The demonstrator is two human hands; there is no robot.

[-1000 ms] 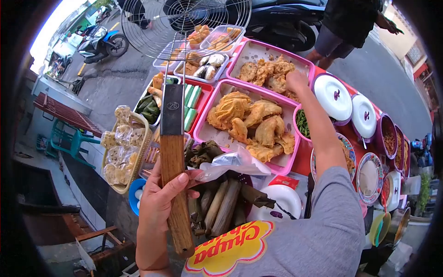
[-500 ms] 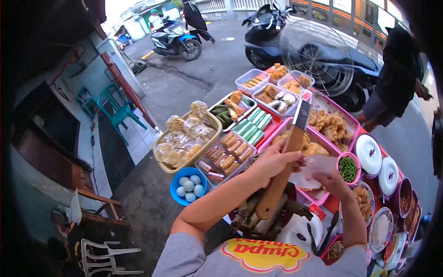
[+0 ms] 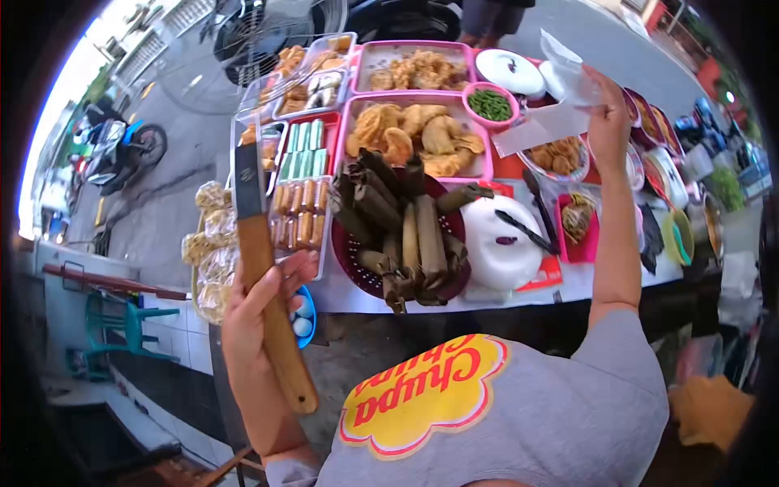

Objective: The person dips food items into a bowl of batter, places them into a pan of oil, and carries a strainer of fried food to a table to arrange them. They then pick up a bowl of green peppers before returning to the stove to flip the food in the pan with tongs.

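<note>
My left hand is wrapped round the wooden handle of a wire skimmer, whose metal neck and round wire head reach up and away over the left end of the stall. A blue bowl of eggs shows partly behind this hand. At the right, my right hand is raised and closed on a thin clear plastic bag; a white sheet hangs beside it. Below them sits a plate of fried pieces. Between my hands, leaf-wrapped rolls fill a dark red colander.
Pink trays of fried food stand behind the colander. A white lidded pot with black tongs on it is to its right. Packed snacks line the left. A motorbike and a person's legs are beyond.
The view has turned right. My hands have moved apart: the right, with the plastic, has lifted away from the fried-food tray to the right; the left has carried the skimmer left.
</note>
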